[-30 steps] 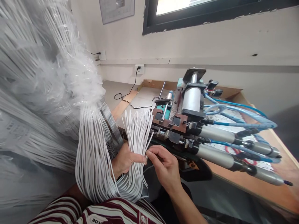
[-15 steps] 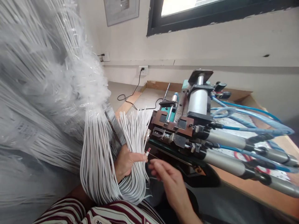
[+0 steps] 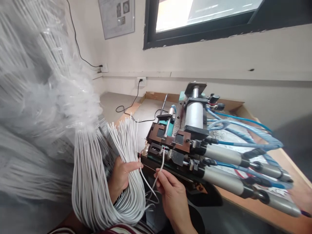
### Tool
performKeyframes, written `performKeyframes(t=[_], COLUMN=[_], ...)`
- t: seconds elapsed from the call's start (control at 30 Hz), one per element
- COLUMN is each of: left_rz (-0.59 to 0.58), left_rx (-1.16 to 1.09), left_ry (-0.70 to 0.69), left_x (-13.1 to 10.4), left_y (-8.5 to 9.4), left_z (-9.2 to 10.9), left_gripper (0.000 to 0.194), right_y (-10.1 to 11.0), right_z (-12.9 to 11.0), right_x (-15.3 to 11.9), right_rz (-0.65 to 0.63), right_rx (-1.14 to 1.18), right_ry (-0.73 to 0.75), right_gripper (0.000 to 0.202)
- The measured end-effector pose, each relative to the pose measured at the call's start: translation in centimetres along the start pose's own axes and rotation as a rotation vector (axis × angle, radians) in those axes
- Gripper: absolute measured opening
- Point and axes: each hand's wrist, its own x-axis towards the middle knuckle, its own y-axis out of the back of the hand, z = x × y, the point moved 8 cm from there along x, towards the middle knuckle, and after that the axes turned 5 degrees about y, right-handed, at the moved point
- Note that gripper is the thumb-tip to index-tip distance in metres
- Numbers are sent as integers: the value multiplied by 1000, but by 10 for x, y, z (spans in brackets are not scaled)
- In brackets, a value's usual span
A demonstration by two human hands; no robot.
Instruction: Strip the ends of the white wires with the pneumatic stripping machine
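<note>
One white cable (image 3: 162,162) is pinched above the right hand (image 3: 172,191), its upper end set at the front of the machine (image 3: 181,141), between two dark blocks. Left of it, the bundle (image 3: 128,139) of similar cables is gathered in the left hand (image 3: 122,174), with the cut ends fanned upward and the rest looped down below the wrist.

The cable's tip is small and hard to make out; a trace of red is seen there, but contact with the machine cannot be told. Its lower length is lost among loose strands. Most left fingers are hidden by the bundle, and the right forearm is cut off by the lower edge.

The left hand is closed around the bundle, thumb laid across the front. The right hand's thumb and forefinger are brought together on the cable.
</note>
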Motion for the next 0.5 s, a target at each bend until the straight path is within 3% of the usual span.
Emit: performKeyframes(t=[0.2,0.33,0.5], left_rz=[-5,17,35], left_rx=[-28,-39,-28], left_ry=[24,39,59], left_x=[8,12,13], left_y=[-6,-6,-7], left_z=[0,-2,-4], left_gripper=[18,18,18], right_y=[-16,-18,-15], right_z=[-2,5,7], right_x=[22,27,30], right_rz=[138,121,88], right_rx=[363,428,415], right_ry=[-145,-232,-232], right_gripper=[27,30,29])
